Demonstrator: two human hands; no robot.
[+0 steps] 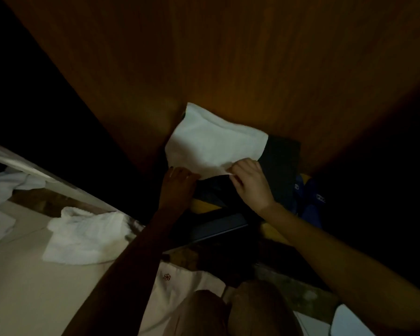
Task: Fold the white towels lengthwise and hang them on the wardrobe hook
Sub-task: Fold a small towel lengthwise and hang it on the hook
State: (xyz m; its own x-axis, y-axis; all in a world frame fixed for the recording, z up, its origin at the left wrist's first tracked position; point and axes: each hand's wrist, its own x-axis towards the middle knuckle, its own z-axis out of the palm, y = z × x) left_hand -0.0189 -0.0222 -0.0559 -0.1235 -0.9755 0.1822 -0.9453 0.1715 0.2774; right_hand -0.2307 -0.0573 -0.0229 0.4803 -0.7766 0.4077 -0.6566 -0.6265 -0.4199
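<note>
A folded white towel (pixel 211 141) rests against the brown wooden wardrobe panel (pixel 228 57), lying over dark garments. My left hand (pixel 180 183) pinches its lower left edge. My right hand (pixel 250 183) grips the lower edge a little to the right. The hook itself is hidden behind the towel. A second, crumpled white towel (pixel 83 236) lies on the beige bed sheet (pixel 22 287) at the lower left. More white cloth (pixel 7 183) sits at the far left edge.
Dark clothes (pixel 281 161) and blue fabric (pixel 308 197) hang or lie under the towel at right. A yellow item (pixel 201 204) shows below my left hand. The scene is dim; black shadow fills both sides. My knees (pixel 228 311) show at the bottom.
</note>
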